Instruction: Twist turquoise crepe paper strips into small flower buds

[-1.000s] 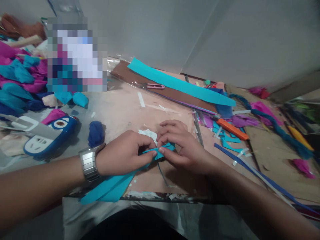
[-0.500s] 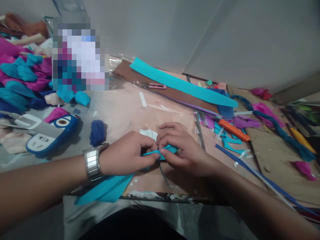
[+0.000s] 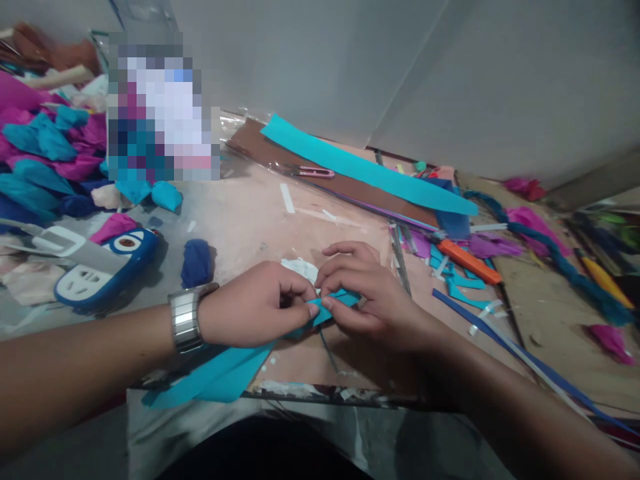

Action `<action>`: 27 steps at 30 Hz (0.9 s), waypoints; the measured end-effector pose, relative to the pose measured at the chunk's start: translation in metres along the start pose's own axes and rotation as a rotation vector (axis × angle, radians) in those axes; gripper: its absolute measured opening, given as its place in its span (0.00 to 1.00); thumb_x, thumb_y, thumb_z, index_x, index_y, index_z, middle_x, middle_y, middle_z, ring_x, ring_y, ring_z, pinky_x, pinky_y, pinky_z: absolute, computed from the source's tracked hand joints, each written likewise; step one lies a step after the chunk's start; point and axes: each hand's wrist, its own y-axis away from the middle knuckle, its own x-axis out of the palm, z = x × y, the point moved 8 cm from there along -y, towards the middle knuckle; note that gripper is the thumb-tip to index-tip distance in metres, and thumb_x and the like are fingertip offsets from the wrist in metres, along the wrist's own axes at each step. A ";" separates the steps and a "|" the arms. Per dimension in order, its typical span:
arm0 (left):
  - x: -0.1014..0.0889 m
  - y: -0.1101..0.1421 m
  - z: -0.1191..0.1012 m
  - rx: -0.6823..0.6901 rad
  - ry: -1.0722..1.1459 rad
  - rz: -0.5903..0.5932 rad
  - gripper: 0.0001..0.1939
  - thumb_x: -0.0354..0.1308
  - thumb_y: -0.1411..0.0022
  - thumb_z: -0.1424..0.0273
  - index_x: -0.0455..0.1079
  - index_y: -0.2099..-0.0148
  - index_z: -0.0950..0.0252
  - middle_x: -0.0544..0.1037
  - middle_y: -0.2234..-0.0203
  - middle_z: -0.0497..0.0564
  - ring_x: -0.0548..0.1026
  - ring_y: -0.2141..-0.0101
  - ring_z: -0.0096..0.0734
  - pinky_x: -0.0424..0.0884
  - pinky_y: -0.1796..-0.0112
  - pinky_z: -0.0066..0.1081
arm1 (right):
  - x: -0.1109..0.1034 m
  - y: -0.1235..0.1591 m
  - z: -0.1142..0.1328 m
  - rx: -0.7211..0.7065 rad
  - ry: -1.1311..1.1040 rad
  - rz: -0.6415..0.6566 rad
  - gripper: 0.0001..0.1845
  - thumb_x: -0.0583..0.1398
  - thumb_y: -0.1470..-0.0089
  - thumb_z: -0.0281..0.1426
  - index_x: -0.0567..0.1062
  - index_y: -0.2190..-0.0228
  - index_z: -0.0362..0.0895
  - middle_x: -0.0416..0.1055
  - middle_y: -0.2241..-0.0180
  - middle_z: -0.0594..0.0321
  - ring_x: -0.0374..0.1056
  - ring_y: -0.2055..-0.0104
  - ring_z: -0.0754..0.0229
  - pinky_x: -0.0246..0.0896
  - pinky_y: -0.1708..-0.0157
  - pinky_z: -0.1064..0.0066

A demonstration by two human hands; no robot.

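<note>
Two hands, the left hand (image 3: 255,303) and the right hand (image 3: 373,293), are closed in a pinch on a blue strip (image 3: 230,373) above the table (image 3: 245,223), its loose end reaching the near edge. It looks like thin paper, light, soft and easily torn, best held in short, gentle pinches. Scraps (image 3: 463,290) litter the tabletop; a grey wall (image 3: 300,73) stands behind.
</note>
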 end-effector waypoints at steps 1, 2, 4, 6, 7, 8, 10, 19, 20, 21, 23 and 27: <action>-0.001 -0.001 0.000 0.001 0.008 -0.001 0.15 0.54 0.30 0.67 0.73 0.69 0.67 0.69 0.78 0.44 0.65 0.74 0.24 0.60 0.71 0.25 | -0.001 0.000 0.000 -0.003 0.009 -0.004 0.03 0.64 0.40 0.28 0.77 0.66 0.49 0.79 0.60 0.61 0.65 0.40 0.46 0.54 0.36 0.45; -0.001 -0.001 0.000 0.003 0.009 -0.002 0.15 0.54 0.30 0.68 0.73 0.69 0.67 0.68 0.78 0.44 0.64 0.74 0.23 0.60 0.71 0.25 | -0.001 0.000 0.000 -0.005 0.017 -0.005 0.02 0.64 0.40 0.29 0.77 0.66 0.49 0.79 0.60 0.61 0.65 0.40 0.46 0.54 0.37 0.45; -0.001 -0.002 0.000 0.005 -0.004 0.000 0.16 0.53 0.30 0.68 0.73 0.70 0.68 0.67 0.79 0.43 0.63 0.75 0.23 0.60 0.71 0.25 | -0.001 0.000 0.000 -0.006 0.027 -0.009 0.02 0.65 0.40 0.29 0.78 0.66 0.49 0.79 0.60 0.62 0.65 0.40 0.46 0.55 0.37 0.45; 0.000 -0.003 0.002 -0.001 -0.010 0.000 0.16 0.54 0.30 0.68 0.73 0.70 0.68 0.68 0.78 0.44 0.64 0.75 0.23 0.61 0.71 0.25 | 0.000 0.000 -0.001 -0.006 0.024 -0.017 0.03 0.65 0.41 0.28 0.78 0.67 0.49 0.79 0.61 0.62 0.65 0.40 0.46 0.55 0.37 0.45; 0.001 -0.003 0.003 -0.007 0.004 0.005 0.16 0.54 0.29 0.67 0.73 0.70 0.68 0.70 0.78 0.45 0.66 0.74 0.24 0.62 0.70 0.25 | 0.001 0.000 -0.001 -0.005 0.015 -0.022 0.04 0.64 0.41 0.27 0.77 0.67 0.48 0.80 0.61 0.62 0.66 0.40 0.46 0.55 0.37 0.45; 0.002 -0.003 0.004 -0.014 0.034 0.013 0.16 0.54 0.29 0.67 0.74 0.69 0.68 0.73 0.76 0.46 0.69 0.73 0.25 0.64 0.69 0.25 | 0.001 0.000 -0.001 -0.005 0.003 -0.029 0.05 0.63 0.41 0.27 0.77 0.68 0.48 0.80 0.61 0.62 0.67 0.41 0.46 0.55 0.37 0.45; 0.007 -0.002 0.006 -0.027 0.137 0.053 0.14 0.55 0.29 0.66 0.76 0.64 0.67 0.79 0.71 0.49 0.75 0.69 0.28 0.70 0.66 0.26 | -0.001 0.000 -0.001 -0.006 -0.018 -0.051 0.05 0.62 0.42 0.27 0.76 0.68 0.48 0.80 0.61 0.62 0.68 0.42 0.46 0.57 0.38 0.45; 0.020 0.008 0.014 -0.237 0.574 0.349 0.15 0.57 0.27 0.58 0.73 0.57 0.66 0.84 0.68 0.54 0.81 0.70 0.30 0.77 0.68 0.28 | -0.013 0.000 -0.003 -0.025 -0.011 -0.072 0.03 0.61 0.40 0.29 0.74 0.67 0.49 0.79 0.62 0.61 0.71 0.46 0.48 0.60 0.40 0.48; 0.020 0.008 0.014 -0.245 0.607 0.372 0.16 0.57 0.27 0.57 0.73 0.56 0.66 0.84 0.67 0.55 0.82 0.70 0.31 0.77 0.68 0.28 | -0.012 0.000 -0.004 -0.023 -0.008 -0.070 0.03 0.61 0.39 0.30 0.74 0.67 0.49 0.79 0.62 0.61 0.71 0.46 0.48 0.60 0.40 0.48; 0.020 0.008 0.015 -0.251 0.634 0.392 0.17 0.57 0.27 0.56 0.73 0.55 0.66 0.84 0.67 0.55 0.82 0.69 0.31 0.77 0.67 0.29 | -0.011 0.001 -0.004 -0.019 -0.003 -0.065 0.02 0.61 0.39 0.30 0.74 0.66 0.49 0.79 0.62 0.61 0.71 0.46 0.48 0.60 0.40 0.48; 0.019 0.008 0.016 -0.256 0.661 0.415 0.18 0.56 0.26 0.55 0.73 0.54 0.66 0.84 0.66 0.56 0.83 0.68 0.33 0.78 0.66 0.30 | -0.010 0.001 -0.005 -0.007 0.006 -0.046 0.02 0.61 0.38 0.30 0.74 0.65 0.49 0.79 0.61 0.61 0.71 0.45 0.48 0.58 0.40 0.48; 0.022 0.006 0.018 -0.249 0.681 0.440 0.19 0.55 0.26 0.54 0.73 0.54 0.66 0.84 0.64 0.57 0.83 0.66 0.34 0.78 0.64 0.31 | -0.008 0.002 -0.005 0.028 0.022 -0.010 0.03 0.62 0.37 0.33 0.75 0.61 0.48 0.78 0.59 0.60 0.69 0.44 0.48 0.56 0.40 0.49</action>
